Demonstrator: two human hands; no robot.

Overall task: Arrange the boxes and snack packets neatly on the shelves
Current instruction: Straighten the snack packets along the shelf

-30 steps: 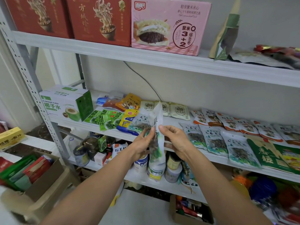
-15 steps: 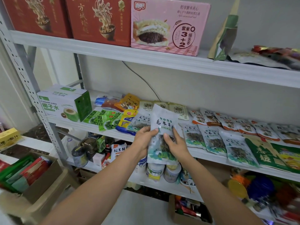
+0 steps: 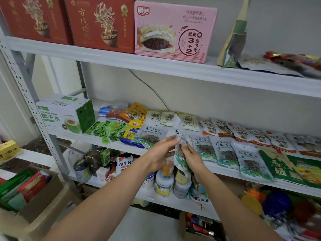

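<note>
Snack packet point(image 3: 179, 132), white and green, stands upright and edge-on in front of the middle shelf point(image 3: 73, 136). The left hand point(image 3: 162, 151) grips its left side and the right hand point(image 3: 192, 158) pinches its lower part. Matching packets point(image 3: 224, 152) lie flat just to the right.

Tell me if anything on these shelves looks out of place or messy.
Yes. On the top shelf a green-and-tan pouch leans tilted against the wall, and on the middle shelf the green seaweed packets overlap askew, unlike the neat white packets to their right.
</note>
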